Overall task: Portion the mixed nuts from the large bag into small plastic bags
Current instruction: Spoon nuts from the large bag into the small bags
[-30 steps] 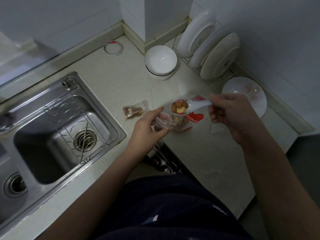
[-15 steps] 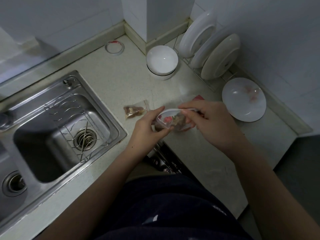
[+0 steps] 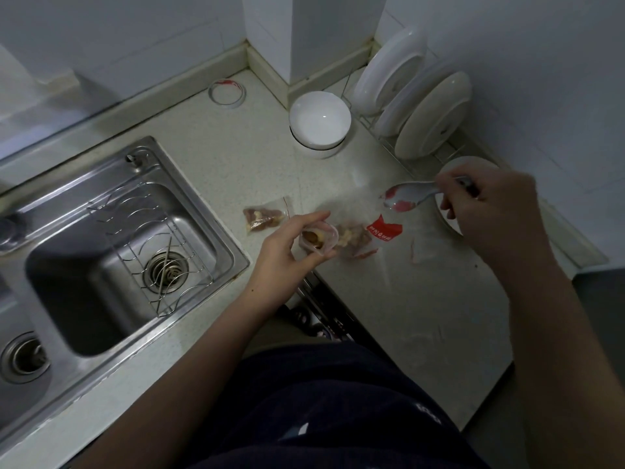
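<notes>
your pale counter (image 3: 257, 164) carries a filled small bag (image 3: 263, 221), the large nut bag (image 3: 367, 235), a white bowl (image 3: 319, 121), a tape ring (image 3: 226, 93) and racked plates (image 3: 434, 115).

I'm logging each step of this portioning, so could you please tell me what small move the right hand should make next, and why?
Probably dip the spoon into the large bag for a scoop: the right hand holds it raised and seemingly empty, while the left hand holds the small bag open, only partly filled.

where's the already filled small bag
Head view: the filled small bag lies on the counter, between the sink and the left hand.
</notes>
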A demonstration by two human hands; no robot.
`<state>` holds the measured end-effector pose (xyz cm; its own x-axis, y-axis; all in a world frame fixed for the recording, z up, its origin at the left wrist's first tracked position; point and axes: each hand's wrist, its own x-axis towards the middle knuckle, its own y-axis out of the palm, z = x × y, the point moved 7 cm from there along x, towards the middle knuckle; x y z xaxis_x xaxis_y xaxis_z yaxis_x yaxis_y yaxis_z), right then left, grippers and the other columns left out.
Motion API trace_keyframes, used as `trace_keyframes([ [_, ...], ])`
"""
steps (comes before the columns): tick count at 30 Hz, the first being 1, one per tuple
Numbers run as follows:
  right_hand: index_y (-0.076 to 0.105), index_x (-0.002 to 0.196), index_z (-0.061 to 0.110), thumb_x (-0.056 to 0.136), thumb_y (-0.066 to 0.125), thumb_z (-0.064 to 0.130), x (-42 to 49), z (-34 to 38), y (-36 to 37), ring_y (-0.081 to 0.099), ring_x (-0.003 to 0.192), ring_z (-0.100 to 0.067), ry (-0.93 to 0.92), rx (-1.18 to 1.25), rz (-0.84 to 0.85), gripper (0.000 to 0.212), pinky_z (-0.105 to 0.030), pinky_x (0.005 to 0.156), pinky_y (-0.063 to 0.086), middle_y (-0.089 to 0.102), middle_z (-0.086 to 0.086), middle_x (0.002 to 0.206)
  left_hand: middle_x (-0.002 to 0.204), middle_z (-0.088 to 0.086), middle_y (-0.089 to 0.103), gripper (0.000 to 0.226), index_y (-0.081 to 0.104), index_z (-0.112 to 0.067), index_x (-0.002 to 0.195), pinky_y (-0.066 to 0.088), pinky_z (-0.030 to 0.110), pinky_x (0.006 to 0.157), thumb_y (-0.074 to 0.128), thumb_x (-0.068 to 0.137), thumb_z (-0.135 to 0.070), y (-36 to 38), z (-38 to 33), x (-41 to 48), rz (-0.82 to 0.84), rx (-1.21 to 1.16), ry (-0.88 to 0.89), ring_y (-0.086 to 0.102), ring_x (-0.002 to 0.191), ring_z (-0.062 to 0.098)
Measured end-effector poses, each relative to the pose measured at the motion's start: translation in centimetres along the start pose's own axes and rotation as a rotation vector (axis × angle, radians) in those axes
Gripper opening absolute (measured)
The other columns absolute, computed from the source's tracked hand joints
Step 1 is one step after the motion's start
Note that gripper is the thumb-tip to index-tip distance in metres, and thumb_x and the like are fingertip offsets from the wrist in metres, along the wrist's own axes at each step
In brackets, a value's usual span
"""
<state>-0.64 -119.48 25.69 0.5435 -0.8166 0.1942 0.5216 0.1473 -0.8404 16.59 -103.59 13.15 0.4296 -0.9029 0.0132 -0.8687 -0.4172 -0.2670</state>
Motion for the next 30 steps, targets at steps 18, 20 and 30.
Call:
trace_keyframes([
  [18, 0.066, 0.090, 0.002, 0.090, 0.051, 0.006, 2.8, -2.5, 13.4, 0.051, 0.072, -0.019, -0.112, -0.525, 0.693, 0.016, -0.028, 0.065, 0.038, 0.066, -0.015, 0.091, 0.124, -0.003, 0.062, 0.063, 0.050, -0.026, 0.135, 0.050, 0.014, 0.088, 0.078, 0.080, -0.019, 0.5, 2.6, 0.1, 0.020, -0.245, -0.266, 0.060, 0.116, 0.008],
  [20, 0.065, 0.088, 0.001, 0.088, 0.054, 0.011, 2.7, -2.7, 13.9, 0.051, 0.072, -0.020, -0.104, -0.542, 0.685, 0.015, -0.029, 0.066, 0.037, 0.065, -0.015, 0.090, 0.120, -0.004, 0.063, 0.060, 0.053, -0.027, 0.132, 0.052, 0.023, 0.090, 0.079, 0.078, -0.021, 0.4, 2.9, 0.1, 0.014, -0.230, -0.275, 0.061, 0.112, 0.007],
  [30, 0.059, 0.075, 0.008, 0.089, 0.058, 0.021, 1.2, -2.7, 15.4, 0.052, 0.058, -0.019, -0.055, -0.699, 0.727, 0.019, -0.025, 0.055, 0.040, 0.043, 0.002, 0.059, 0.116, -0.010, 0.064, 0.054, 0.058, -0.028, 0.123, 0.049, 0.008, 0.080, 0.081, 0.076, -0.018, 0.4, 3.5, 0.5, 0.014, -0.161, -0.265, 0.061, 0.106, -0.003],
])
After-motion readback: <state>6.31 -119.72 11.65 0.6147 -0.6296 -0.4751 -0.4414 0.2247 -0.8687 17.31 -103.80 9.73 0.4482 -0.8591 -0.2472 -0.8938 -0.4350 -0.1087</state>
